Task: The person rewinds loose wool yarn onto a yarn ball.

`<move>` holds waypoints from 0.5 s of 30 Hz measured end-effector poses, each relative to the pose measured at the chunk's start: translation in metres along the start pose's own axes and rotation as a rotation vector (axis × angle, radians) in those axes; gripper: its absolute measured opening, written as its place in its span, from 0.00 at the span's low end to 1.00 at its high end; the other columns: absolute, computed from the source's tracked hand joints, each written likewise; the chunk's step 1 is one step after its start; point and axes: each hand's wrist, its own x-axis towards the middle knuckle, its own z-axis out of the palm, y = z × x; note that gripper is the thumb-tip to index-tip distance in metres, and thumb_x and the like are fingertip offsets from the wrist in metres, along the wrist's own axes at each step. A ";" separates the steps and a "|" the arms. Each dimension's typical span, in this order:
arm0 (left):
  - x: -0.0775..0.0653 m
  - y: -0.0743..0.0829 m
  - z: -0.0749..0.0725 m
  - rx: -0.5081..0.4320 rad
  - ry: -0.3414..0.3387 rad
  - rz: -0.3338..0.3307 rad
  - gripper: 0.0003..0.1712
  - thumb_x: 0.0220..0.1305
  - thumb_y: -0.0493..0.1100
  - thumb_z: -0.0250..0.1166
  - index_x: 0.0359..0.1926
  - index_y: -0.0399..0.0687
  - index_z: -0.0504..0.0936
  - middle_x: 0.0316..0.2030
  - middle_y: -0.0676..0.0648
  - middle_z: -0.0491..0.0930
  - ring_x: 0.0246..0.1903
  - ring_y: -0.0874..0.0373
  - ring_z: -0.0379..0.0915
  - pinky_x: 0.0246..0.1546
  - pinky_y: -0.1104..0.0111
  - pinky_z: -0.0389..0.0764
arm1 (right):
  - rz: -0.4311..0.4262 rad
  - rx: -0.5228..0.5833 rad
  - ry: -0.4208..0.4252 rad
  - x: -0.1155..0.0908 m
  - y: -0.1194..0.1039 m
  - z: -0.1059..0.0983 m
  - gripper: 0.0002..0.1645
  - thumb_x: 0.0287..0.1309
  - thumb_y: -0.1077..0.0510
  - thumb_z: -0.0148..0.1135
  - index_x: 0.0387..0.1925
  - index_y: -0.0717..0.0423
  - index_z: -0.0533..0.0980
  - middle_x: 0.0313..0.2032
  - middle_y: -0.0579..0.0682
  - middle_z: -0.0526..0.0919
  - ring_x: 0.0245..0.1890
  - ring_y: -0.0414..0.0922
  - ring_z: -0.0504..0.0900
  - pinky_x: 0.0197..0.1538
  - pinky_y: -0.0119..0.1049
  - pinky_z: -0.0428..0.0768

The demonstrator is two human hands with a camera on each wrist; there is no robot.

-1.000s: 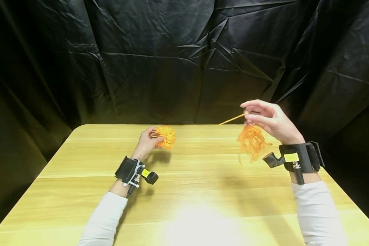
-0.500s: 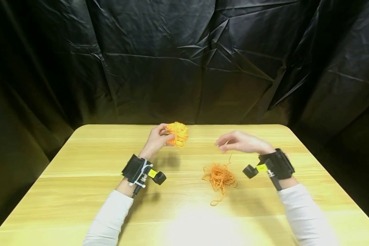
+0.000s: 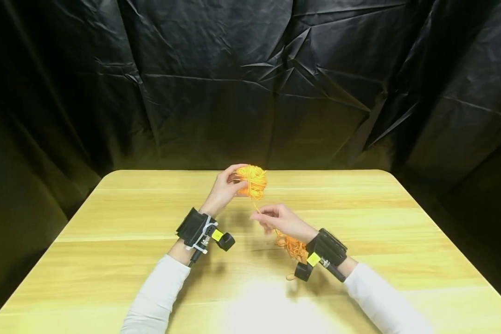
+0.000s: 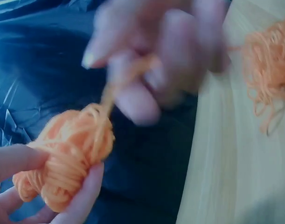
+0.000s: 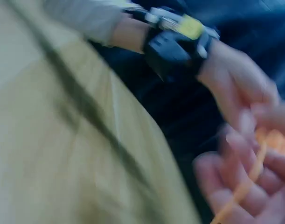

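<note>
A wound bundle of orange yarn (image 3: 255, 181) is gripped between the thumb and fingers of my left hand (image 3: 224, 189), raised over the far part of the table. From its lower side a yarn strand (image 3: 255, 205) runs down to my right hand (image 3: 285, 221), which pinches it. The left wrist view shows this bundle (image 4: 70, 161) with strands wrapped round its middle; the right hand (image 4: 156, 60) is blurred there. Under the right wrist a loose heap of orange yarn (image 3: 294, 248) lies on the table, partly hidden by that hand and its wrist camera.
The wooden table (image 3: 108, 222) has a bright glare near its front middle. A black curtain (image 3: 204, 120) hangs behind it and at both sides. Each wrist wears a black strap with a camera, such as the right camera (image 3: 303, 271).
My right hand has come down and left from the far right, dropping the tangled yarn onto the table, and now pinches the strand near the bundle. The left hand has moved right with the bundle.
</note>
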 end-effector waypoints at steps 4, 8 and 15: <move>0.000 -0.005 -0.004 0.064 -0.016 -0.025 0.27 0.56 0.27 0.56 0.58 0.45 0.67 0.47 0.36 0.72 0.43 0.50 0.70 0.39 0.54 0.78 | -0.149 -0.278 0.073 -0.004 -0.027 -0.011 0.11 0.60 0.57 0.52 0.31 0.58 0.78 0.18 0.43 0.68 0.16 0.35 0.60 0.21 0.27 0.60; -0.002 -0.009 -0.004 0.088 -0.107 -0.035 0.30 0.57 0.27 0.53 0.61 0.47 0.65 0.47 0.36 0.71 0.43 0.50 0.70 0.38 0.56 0.78 | -0.209 -0.393 0.108 -0.003 -0.050 -0.031 0.09 0.58 0.60 0.55 0.32 0.61 0.80 0.16 0.45 0.72 0.12 0.35 0.58 0.17 0.27 0.57; -0.002 -0.011 -0.001 0.104 -0.247 0.001 0.27 0.57 0.28 0.53 0.59 0.40 0.66 0.49 0.37 0.73 0.39 0.56 0.75 0.36 0.64 0.80 | -0.177 -0.429 0.195 -0.001 -0.080 -0.060 0.08 0.53 0.62 0.60 0.35 0.61 0.80 0.22 0.49 0.81 0.23 0.39 0.75 0.23 0.28 0.68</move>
